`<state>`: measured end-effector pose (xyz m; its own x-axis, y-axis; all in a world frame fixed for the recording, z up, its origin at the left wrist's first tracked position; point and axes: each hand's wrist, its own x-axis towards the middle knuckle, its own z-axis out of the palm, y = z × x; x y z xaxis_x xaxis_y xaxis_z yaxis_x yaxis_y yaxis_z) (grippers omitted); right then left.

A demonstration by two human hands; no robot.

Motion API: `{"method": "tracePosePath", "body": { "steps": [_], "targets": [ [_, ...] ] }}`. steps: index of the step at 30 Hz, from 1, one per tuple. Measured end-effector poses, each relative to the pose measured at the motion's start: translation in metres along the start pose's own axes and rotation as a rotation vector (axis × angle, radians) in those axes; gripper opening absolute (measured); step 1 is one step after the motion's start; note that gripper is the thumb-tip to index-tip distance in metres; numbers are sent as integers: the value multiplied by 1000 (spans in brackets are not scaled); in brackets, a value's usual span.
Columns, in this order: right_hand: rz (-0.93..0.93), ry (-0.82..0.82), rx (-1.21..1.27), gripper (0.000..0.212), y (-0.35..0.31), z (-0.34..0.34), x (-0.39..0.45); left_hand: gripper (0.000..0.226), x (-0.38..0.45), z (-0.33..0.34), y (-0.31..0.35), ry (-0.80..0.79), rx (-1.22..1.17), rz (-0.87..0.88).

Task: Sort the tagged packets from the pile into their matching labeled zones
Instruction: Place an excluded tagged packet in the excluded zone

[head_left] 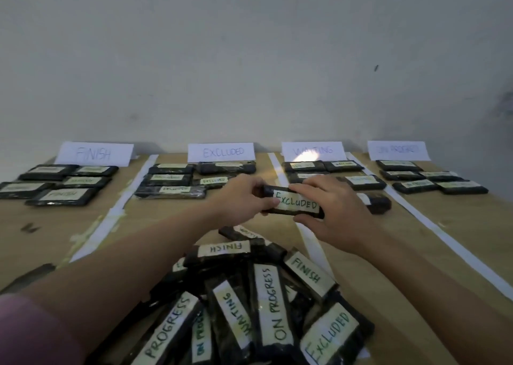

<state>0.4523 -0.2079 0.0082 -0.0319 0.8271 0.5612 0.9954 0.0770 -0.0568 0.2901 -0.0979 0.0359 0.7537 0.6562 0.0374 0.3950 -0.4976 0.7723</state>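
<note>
A flat, glossy black packet (293,204) with a pale paper tag reading EXCLUDED is held above the wooden table (458,225), over the white tape strip (280,175) between the EXCLUDED and WAITING zones. The left hand (244,198) pinches its left end; the right hand (333,212) closes its grip around the right end. Beneath lies the heaped pile (263,303) of similar packets.

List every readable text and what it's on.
"FINISH", sign.
"EXCLUDED", sign.
"WAITING", sign.
"ON PROGRESS", sign, faint.
"EXCLUDED", held packet, left hand, right hand.
Pile: "FINISH", "FINISH", "ON PROGRESS", "WAITING", "EXCLUDED", "PROGRESS".
Most zone tags blurred.
</note>
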Motion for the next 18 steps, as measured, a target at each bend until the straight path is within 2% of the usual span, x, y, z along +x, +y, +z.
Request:
{"method": "tracePosePath", "body": {
  "steps": [4, 8, 12, 18],
  "targets": [
    [71, -108, -20, 50, -7, 31, 48, 17, 3, -36, -36, 113, 37, -128],
    [161, -260, 62, 48, -10, 68, 86, 16, 2, -57, -68, 138, 17, -227],
    [191, -395, 133, 50, -11, 104, 112, 13, 1, -62, -88, 121, 25, -234],
    [188, -507, 213, 47, -8, 125, 126, 13, 2, -60, -100, 107, -45, -245]
  ]
}}
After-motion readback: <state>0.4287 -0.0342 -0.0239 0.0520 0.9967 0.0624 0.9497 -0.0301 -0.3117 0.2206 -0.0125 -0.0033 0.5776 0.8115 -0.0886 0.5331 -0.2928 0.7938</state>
